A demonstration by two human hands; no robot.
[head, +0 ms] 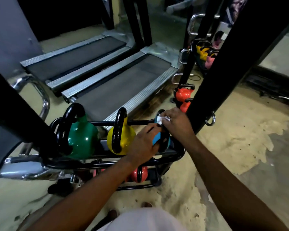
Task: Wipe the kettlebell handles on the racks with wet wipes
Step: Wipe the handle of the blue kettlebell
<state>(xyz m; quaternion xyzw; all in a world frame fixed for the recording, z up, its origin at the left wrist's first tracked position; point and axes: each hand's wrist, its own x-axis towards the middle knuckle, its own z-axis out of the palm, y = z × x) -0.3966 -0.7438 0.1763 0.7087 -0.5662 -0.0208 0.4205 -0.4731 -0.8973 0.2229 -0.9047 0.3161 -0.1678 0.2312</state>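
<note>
pale shirt cloth [140, 220] fills the bottom edge closest to my lens, and two bare forearms reach forward from it to the rack [178, 154]. on the rack's top shelf, at its right end, sits the blue kettlebell [156, 139], the one i am working on. the left hand [143, 144] grips it from the near side, fingers curled round the blue body beside the black handle. the right hand [175, 120] sits above, fingertips pinching a crumpled white wet wipe [160, 120] against the top of that handle. the hand hides most of the handle, so i cannot tell how far the wipe wraps round it.

just left of the blue one on the same shelf stands a yellow kettlebell [123, 139], upright, its black handle turned edge-on toward me. further left is a bigger green kettlebell [83, 139] with a thick black handle. on the rack's lower shelf, under the left forearm, a red kettlebell [138, 175] shows.

beyond the rack lie two treadmills [123, 80] side by side, their decks running away from me. right of the rack a black upright post [215, 80] rises, with orange-red kettlebells [183, 95] stacked just behind it. the floor [223, 147] to the right of the rack is pale and worn in patches.
</note>
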